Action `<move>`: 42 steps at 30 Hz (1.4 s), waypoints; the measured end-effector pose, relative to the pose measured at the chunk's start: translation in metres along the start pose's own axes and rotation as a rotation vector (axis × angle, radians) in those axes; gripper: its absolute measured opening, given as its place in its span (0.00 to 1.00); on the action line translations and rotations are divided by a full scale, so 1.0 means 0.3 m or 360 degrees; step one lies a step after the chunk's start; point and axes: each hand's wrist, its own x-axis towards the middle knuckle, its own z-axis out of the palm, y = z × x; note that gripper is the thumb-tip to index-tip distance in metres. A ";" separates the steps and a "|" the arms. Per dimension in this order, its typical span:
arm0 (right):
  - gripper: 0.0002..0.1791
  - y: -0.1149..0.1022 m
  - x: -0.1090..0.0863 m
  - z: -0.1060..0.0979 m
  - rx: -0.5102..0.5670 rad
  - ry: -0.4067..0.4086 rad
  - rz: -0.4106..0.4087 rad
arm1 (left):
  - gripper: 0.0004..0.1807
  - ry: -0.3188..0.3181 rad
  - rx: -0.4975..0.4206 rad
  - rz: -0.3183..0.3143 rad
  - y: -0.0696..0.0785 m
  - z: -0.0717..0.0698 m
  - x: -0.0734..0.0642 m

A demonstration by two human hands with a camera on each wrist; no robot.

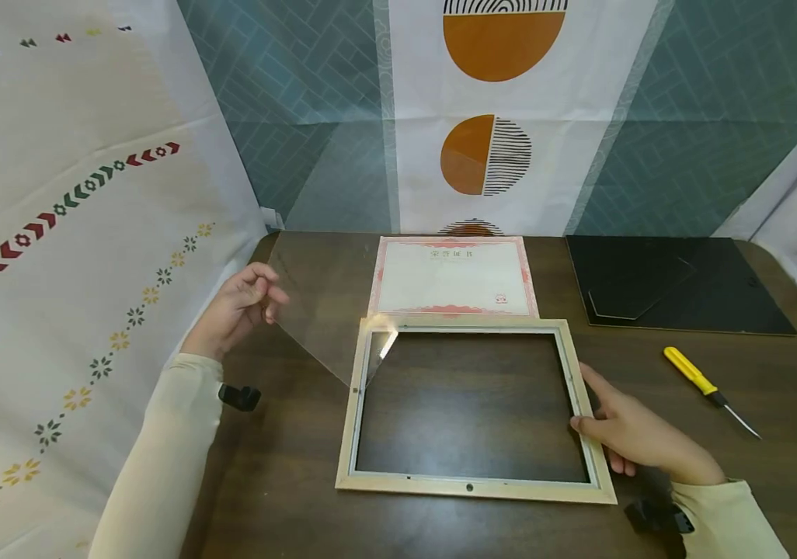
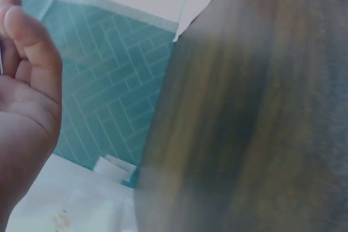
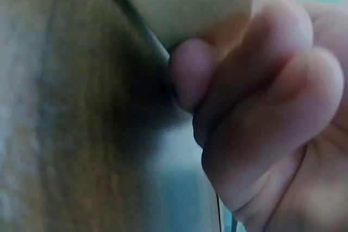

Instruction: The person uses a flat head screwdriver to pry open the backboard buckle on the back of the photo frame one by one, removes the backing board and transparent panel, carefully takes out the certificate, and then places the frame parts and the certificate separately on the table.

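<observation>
In the head view a pale wooden picture frame (image 1: 468, 487) lies on the brown table, its opening showing the tabletop. My right hand (image 1: 639, 431) grips the frame's right side, thumb on top; the right wrist view shows curled fingers (image 3: 261, 101) against the wood. At the left, my left hand (image 1: 241, 307) pinches the edge of a clear sheet (image 1: 321, 303), held tilted, its lower corner over the frame's left side. The left wrist view shows this hand (image 2: 27, 91) at its edge, with the sheet barely visible there.
A certificate (image 1: 454, 276) with a pink border lies behind the frame, touching or partly under it. A black backing board (image 1: 720, 287) is at the back right. Nearer, a yellow-handled screwdriver (image 1: 692, 371) lies right of the frame. Patterned cloth hangs behind and to the left.
</observation>
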 end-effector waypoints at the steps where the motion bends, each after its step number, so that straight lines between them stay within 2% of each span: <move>1: 0.52 0.003 -0.002 0.000 0.0012 -0.0014 -0.0025 | 0.12 0.0042 -0.0034 0.0023 -0.007 -0.004 -0.008; 3: 0.52 0.006 -0.008 0.002 0.0034 -0.0037 -0.0065 | 0.13 0.0104 -0.0096 0.0049 -0.020 -0.011 -0.027; 9: 0.52 0.008 -0.026 0.011 0.0058 -0.0072 -0.0060 | 0.15 0.0250 -0.0073 0.0051 -0.053 -0.031 -0.103; 13: 0.52 0.008 -0.033 0.013 0.0078 -0.0089 -0.0028 | 0.15 0.0387 -0.0058 0.0035 -0.066 -0.048 -0.164; 19: 0.54 0.002 -0.030 0.013 0.0107 -0.0119 0.0039 | 0.16 0.0591 -0.0132 -0.0036 -0.064 -0.084 -0.243; 23: 0.54 0.008 -0.032 0.014 0.0108 -0.0152 0.0030 | 0.15 0.0695 -0.0147 -0.0127 -0.051 -0.105 -0.277; 27: 0.54 0.015 -0.029 0.017 0.0101 -0.0171 0.0014 | 0.14 0.0759 -0.0134 -0.0227 -0.037 -0.121 -0.299; 30: 0.54 0.018 -0.035 0.013 0.0113 -0.0182 0.0037 | 0.14 0.0792 -0.0094 -0.0279 -0.044 -0.123 -0.298; 38: 0.55 0.024 -0.031 0.016 0.0130 -0.0204 0.0057 | 0.14 0.0819 0.0037 -0.0402 -0.036 -0.136 -0.296; 42: 0.55 0.023 -0.029 0.012 0.0137 -0.0197 0.0046 | 0.12 0.0884 0.0180 -0.0526 -0.022 -0.150 -0.288</move>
